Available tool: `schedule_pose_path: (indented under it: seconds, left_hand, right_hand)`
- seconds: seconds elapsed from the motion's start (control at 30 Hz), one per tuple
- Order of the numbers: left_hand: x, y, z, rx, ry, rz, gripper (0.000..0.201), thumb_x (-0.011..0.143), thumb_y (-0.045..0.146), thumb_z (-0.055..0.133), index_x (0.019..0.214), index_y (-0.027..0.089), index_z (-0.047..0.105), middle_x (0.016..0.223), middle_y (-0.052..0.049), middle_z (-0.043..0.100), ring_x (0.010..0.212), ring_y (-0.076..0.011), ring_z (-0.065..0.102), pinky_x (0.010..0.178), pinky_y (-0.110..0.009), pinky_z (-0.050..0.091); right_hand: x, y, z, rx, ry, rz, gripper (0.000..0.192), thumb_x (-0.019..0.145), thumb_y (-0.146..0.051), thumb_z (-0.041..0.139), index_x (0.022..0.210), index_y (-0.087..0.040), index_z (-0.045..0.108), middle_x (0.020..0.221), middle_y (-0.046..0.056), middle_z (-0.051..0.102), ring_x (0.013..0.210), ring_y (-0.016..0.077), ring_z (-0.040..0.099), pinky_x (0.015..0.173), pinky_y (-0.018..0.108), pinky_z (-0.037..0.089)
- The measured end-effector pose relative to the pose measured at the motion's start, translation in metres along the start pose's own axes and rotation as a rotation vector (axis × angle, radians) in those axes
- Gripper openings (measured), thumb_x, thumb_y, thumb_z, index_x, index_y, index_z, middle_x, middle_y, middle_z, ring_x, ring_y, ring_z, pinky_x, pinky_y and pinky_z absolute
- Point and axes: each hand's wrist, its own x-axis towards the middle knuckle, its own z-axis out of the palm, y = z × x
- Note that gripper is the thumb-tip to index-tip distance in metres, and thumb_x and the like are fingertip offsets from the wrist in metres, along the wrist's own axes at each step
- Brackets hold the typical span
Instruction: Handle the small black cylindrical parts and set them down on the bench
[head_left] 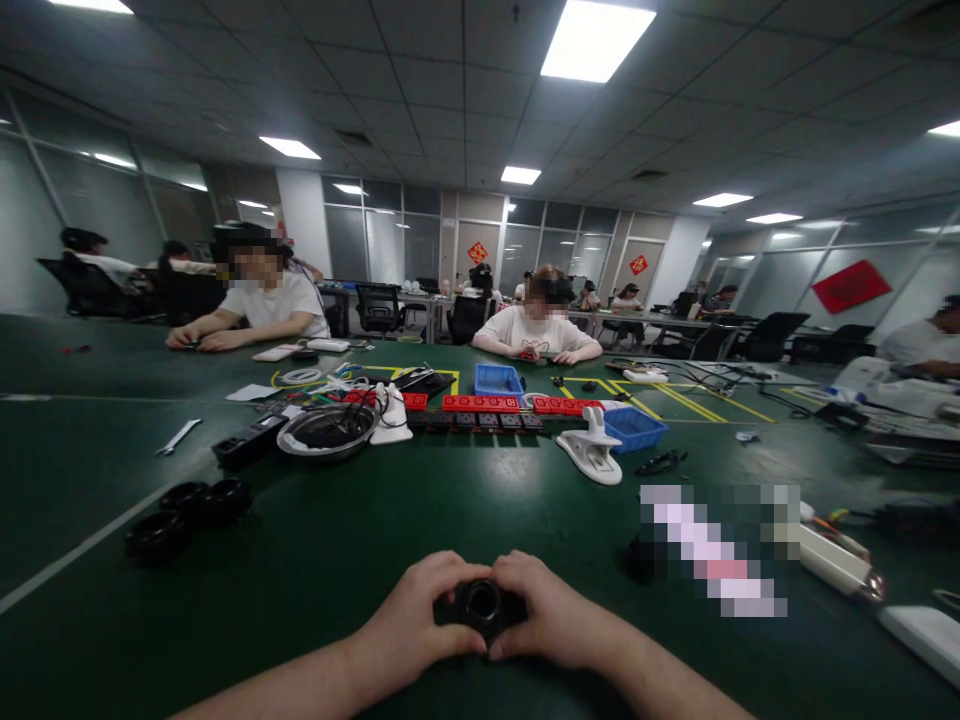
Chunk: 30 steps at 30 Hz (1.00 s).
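Observation:
Close to the table's near edge, my left hand (416,608) and my right hand (546,608) grip a small black round part with a hole in its middle (482,601) from both sides. Thumbs meet below it and the index fingers arch over its top. The hole faces me; much of its outer body is hidden by my fingers, and its exact kind cannot be made out. To the left lie several black ring-shaped parts (161,532) grouped together. A dark round piece (640,558) rests off to the right of my right hand.
Across the green table (450,500) runs a row of red power strips (480,403). Near it are a metal bowl (328,450), a white clip stand (592,455), blue trays (634,430) and a wrench (180,436). Two people (536,325) sit opposite, hands on the table.

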Motion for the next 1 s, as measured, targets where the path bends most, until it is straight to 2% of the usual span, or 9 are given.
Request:
schedule_pose_path:
  seconds: [0.1,0.23,0.33,0.47,0.57,0.67,0.77,1.0]
  left_hand:
    - [-0.001,0.005,0.001,0.034,0.026,-0.037,0.041,0.061,0.035,0.07,0.099,0.025,0.058,0.084,0.001,0.053,0.075,-0.0157,0.049,0.065,-0.024,0.037]
    - [0.0,0.01,0.006,0.083,0.102,-0.165,0.04,0.053,0.033,0.074,0.088,0.02,0.058,0.079,0.002,0.05,0.072,-0.0156,0.047,0.062,-0.024,0.037]
    - [0.001,0.009,0.01,0.101,0.146,-0.23,0.039,0.052,0.027,0.073,0.086,0.018,0.056,0.08,0.001,0.049,0.072,-0.0163,0.047,0.062,-0.025,0.037]
    - [0.001,0.008,0.012,0.098,0.202,-0.245,0.037,0.053,0.025,0.072,0.085,0.018,0.055,0.081,0.0,0.05,0.073,-0.0165,0.047,0.064,-0.026,0.038]
    - [-0.001,0.008,0.01,0.08,0.177,-0.204,0.038,0.055,0.028,0.072,0.089,0.02,0.057,0.084,0.0,0.052,0.076,-0.017,0.048,0.066,-0.026,0.038]
    - [-0.002,0.009,0.006,0.058,0.113,-0.123,0.039,0.06,0.031,0.07,0.095,0.023,0.057,0.087,0.0,0.054,0.08,-0.0174,0.048,0.07,-0.026,0.039]
    - [-0.003,0.008,0.002,0.016,0.049,-0.072,0.041,0.063,0.03,0.069,0.102,0.024,0.056,0.091,-0.001,0.055,0.083,-0.0174,0.05,0.072,-0.026,0.039]
    - [-0.004,0.007,-0.004,-0.059,-0.029,-0.079,0.039,0.065,0.022,0.065,0.103,0.025,0.056,0.092,0.0,0.054,0.082,-0.0162,0.051,0.072,-0.025,0.04]
  right_hand:
    - [0.0,-0.002,0.005,-0.027,0.036,0.066,0.041,0.049,-0.042,0.074,0.079,-0.018,0.058,0.077,-0.001,0.056,0.073,0.0158,0.046,0.062,0.024,0.032]
    - [0.001,-0.007,0.017,-0.136,0.138,0.212,0.048,0.043,-0.05,0.073,0.072,-0.017,0.054,0.073,-0.001,0.053,0.068,0.0157,0.045,0.056,0.023,0.029]
    - [0.003,-0.013,0.026,-0.245,0.228,0.27,0.046,0.047,-0.054,0.068,0.071,-0.017,0.052,0.072,0.001,0.054,0.067,0.017,0.046,0.059,0.026,0.029]
    - [0.003,-0.02,0.028,-0.341,0.279,0.258,0.043,0.055,-0.056,0.062,0.071,-0.017,0.052,0.072,0.003,0.055,0.072,0.0201,0.047,0.067,0.031,0.03]
    - [0.0,-0.018,0.021,-0.212,0.233,0.173,0.05,0.052,-0.053,0.067,0.086,-0.018,0.054,0.084,0.003,0.054,0.078,0.0202,0.046,0.069,0.031,0.031]
    - [-0.002,-0.01,0.011,-0.038,0.094,0.06,0.05,0.056,-0.043,0.07,0.097,-0.02,0.054,0.091,0.002,0.053,0.082,0.0185,0.046,0.07,0.027,0.033]
    - [-0.002,-0.003,0.005,0.031,0.019,-0.001,0.039,0.06,-0.038,0.069,0.092,-0.02,0.058,0.086,0.0,0.054,0.082,0.0171,0.047,0.071,0.026,0.033]
    - [-0.001,0.001,0.007,0.01,0.05,0.009,0.042,0.054,-0.041,0.072,0.087,-0.019,0.058,0.08,-0.002,0.053,0.076,0.0156,0.046,0.067,0.025,0.032]
